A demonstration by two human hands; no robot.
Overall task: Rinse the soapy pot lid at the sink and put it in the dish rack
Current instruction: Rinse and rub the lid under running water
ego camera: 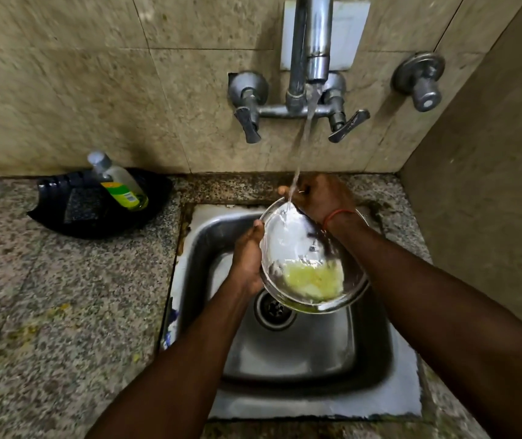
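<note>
Both hands are closed on the round, shiny steel pot lid (297, 245), holding it tilted over the basin. The left hand (247, 258) grips its rim at 9 o'clock, thumb over the edge; the right hand (320, 198) holds the far rim at 12 o'clock, with a thin red thread around that wrist.

Going from largest to smallest: the speckled grey granite table (63, 296) surrounds everything, stained yellow at 7 o'clock. Set into it is the square stainless steel sink (316, 353), its round drain (274, 308) partly hidden beneath the lid's lower edge. On the beige tiled wall at 12 o'clock hangs the chrome wall tap (312, 42) with 2 lever handles, and a thin stream of water (304, 137) falls from it onto the lid's upper part, just beside the right hand. At 10 o'clock a black plastic tray (63, 188) carries a dark scrubbing pad (82, 204) and a leaning clear bottle of yellow-green dish liquid (120, 182). No dish rack is in view.

A pale yellow patch of suds (313, 280) has pooled at the lid's low side, at 6 o'clock. To rinse well, I would keep the tilt steep so the water sheets downward, turn the rim slowly through the stream so every part passes under it, and tip the pooled suds out toward the drain. The wet rim probably wants a firm hold.
</note>
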